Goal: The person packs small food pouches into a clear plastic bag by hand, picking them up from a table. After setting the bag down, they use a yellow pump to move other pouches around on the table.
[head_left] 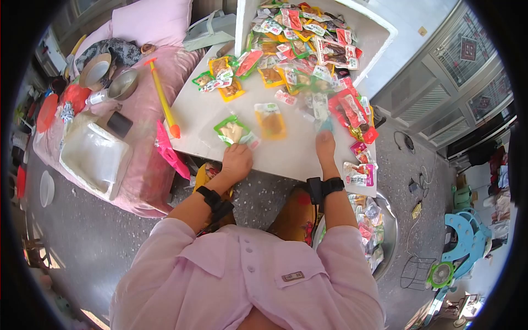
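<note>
Nearest, a metal basin (pixel 392 236) already holds some packets. Our left hand (pixel 236 162) closes its fingers on the green packet (pixel 232 131) near the tabletop (pixel 192 118) edge. Our right hand (pixel 325 146) touches a blurred packet (pixel 323 113), and we cannot tell its grip. Beyond, the large heap (pixel 300 49) apparently remains unsorted.

One green packet (pixel 233 131), one yellow packet (pixel 270 120), trousers (pixel 291 220) seemingly floral.

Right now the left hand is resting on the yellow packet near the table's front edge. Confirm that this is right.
Not quite. The head view shows the left hand resting on the green packet near the front edge of the table. The yellow packet lies beside it, untouched.
</note>
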Tool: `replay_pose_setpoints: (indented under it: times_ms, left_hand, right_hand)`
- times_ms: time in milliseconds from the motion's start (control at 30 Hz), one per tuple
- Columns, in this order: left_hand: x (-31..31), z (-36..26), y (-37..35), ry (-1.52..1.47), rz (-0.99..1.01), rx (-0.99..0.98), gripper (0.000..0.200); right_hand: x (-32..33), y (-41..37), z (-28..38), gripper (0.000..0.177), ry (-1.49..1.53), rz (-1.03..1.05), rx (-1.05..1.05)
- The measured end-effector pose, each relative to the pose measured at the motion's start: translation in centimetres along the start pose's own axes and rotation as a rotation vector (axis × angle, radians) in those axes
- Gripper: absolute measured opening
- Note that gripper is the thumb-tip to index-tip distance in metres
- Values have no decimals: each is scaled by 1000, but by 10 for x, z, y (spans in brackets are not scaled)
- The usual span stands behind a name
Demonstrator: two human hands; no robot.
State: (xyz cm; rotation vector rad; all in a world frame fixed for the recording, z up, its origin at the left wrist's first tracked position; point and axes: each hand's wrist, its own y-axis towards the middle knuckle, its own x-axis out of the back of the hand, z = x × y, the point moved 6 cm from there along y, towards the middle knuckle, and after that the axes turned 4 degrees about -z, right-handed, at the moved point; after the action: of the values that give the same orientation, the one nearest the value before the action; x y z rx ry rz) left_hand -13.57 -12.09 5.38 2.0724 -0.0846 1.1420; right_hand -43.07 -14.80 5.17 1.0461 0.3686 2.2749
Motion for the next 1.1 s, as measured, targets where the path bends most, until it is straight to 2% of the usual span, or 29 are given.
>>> replay_pose_setpoints:
  times_ms: [100,300,400,500,600,700,800,867,1033,1100]
  left_hand:
    - [0,-2,-1,21,-60,-52,10]
    - [-1,-1,-1,23,-61,-79,11]
    - [0,-2,0,36,-63,-86,11]
    - [-2,-2,0,51,-55,-89,12]
    - [1,-3,0,36,-72,-110,12]
    - [1,-4,0,31,-66,-111,13]
    - [1,-5,0,38,-68,-111,13]
    - [1,-5,0,31,-73,-108,13]
    - [0,-4,-2,28,-80,-100,13]
    - [0,-3,-2,29,-69,-93,13]
  right_hand:
    - [-2,27,0,26,-89,-49,69]
    - [-29,76,-13,55,-227,72,-148]
    - [-40,91,-8,69,-296,63,-104]
    - [-47,97,17,73,-419,219,-165]
    - [-66,91,15,70,-460,325,-102]
    - [-64,79,16,64,-361,337,-94]
    - [-70,61,8,57,-422,383,-3]
    - [-76,47,7,55,-353,446,112]
    - [-65,8,46,50,-263,647,359]
    - [-57,5,57,48,-126,748,336]
